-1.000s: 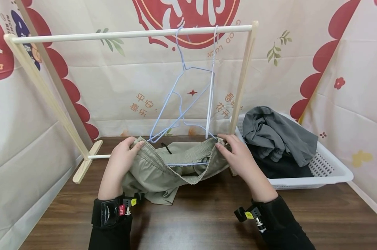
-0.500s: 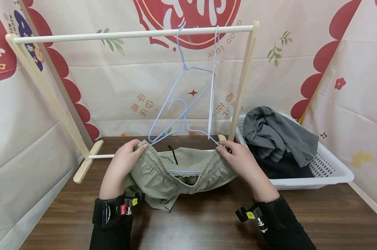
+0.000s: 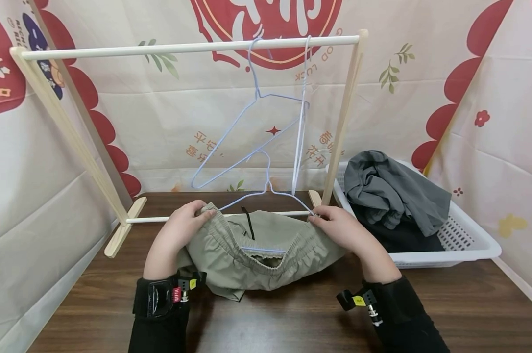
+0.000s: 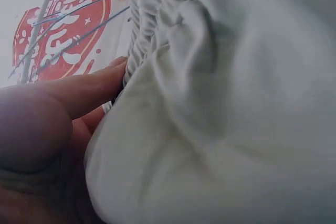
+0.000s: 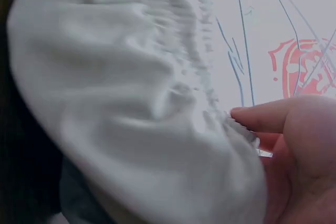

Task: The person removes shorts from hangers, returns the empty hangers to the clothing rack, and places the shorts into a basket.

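Both hands hold a pair of sage-green shorts [image 3: 266, 279] by the gathered elastic waistband, its opening facing up in the head view. My left hand [image 3: 182, 228] pinches the left side of the band; the left wrist view shows the thumb [image 4: 100, 85] on the gathers. On the other side my right hand [image 3: 343, 228] pinches the band, right where the shoulder of a light-blue wire hanger [image 3: 267, 184] meets it. That hanger's hook and shoulders stand above the waistband, and its bottom bar shows inside the opening. A black cord [image 3: 250, 225] lies at the back of the band.
Behind the shorts stands a wooden rack [image 3: 350, 98] with a white top rail [image 3: 160, 49]. A blue hanger [image 3: 222, 139] and a white hanger [image 3: 299, 147] hang from it. At right, a white basket [image 3: 469, 252] holds grey clothing [image 3: 394, 191] and a black garment [image 3: 391, 238].
Both hands have moved slightly nearer and to the right with the shorts and the hanger in them. The held hanger's hook now stands more upright; the hanging blue hanger has swung left.
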`<state>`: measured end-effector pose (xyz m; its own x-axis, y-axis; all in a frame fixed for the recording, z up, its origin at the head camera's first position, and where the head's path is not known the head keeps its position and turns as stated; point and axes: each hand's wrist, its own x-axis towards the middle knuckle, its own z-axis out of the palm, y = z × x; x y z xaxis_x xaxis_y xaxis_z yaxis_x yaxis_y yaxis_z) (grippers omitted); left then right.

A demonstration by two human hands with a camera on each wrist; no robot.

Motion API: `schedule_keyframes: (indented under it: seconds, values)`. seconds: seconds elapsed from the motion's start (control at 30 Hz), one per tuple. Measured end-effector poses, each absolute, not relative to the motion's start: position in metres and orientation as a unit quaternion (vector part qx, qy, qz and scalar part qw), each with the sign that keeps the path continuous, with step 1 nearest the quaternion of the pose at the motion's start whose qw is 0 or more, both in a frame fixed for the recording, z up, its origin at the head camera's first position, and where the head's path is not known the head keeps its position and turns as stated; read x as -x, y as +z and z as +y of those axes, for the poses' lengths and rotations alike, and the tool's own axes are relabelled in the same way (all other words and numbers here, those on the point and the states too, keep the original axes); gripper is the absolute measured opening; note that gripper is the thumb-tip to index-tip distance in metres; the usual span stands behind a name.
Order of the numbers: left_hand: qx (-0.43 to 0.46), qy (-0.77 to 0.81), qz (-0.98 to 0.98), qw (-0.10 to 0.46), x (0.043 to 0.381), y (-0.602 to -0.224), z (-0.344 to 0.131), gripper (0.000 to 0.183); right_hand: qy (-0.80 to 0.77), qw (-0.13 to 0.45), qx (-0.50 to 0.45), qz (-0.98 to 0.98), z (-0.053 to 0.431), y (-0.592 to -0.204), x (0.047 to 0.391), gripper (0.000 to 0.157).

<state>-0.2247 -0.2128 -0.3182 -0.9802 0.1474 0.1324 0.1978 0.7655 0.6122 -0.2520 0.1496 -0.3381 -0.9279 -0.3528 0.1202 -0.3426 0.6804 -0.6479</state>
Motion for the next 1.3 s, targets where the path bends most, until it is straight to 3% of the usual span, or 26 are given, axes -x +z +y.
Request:
schedule_keyframes:
  seconds: [0.4,0.73,0.97,1.3]
  values:
    - [0.139,-0.345,-0.928,0.028,0.224,-0.319,-0.209,0.017,-0.360,0.094,0.227,0.900,0.159,-0.337,0.257,0.021]
    - [0.174,-0.324,-0.930,0.014,0.219,-0.315,-0.208,0.016,-0.396,0.119,0.245,0.877,0.167,-0.336,0.257,0.026]
    - [0.179,-0.317,-0.931,0.025,0.208,-0.304,-0.210,0.009,-0.396,0.113,0.261,0.873,0.169,-0.325,0.248,0.026]
    - [0.185,-0.330,-0.924,0.058,0.200,-0.297,-0.216,0.031,-0.390,0.041,0.280,0.877,0.164,-0.315,0.237,0.021]
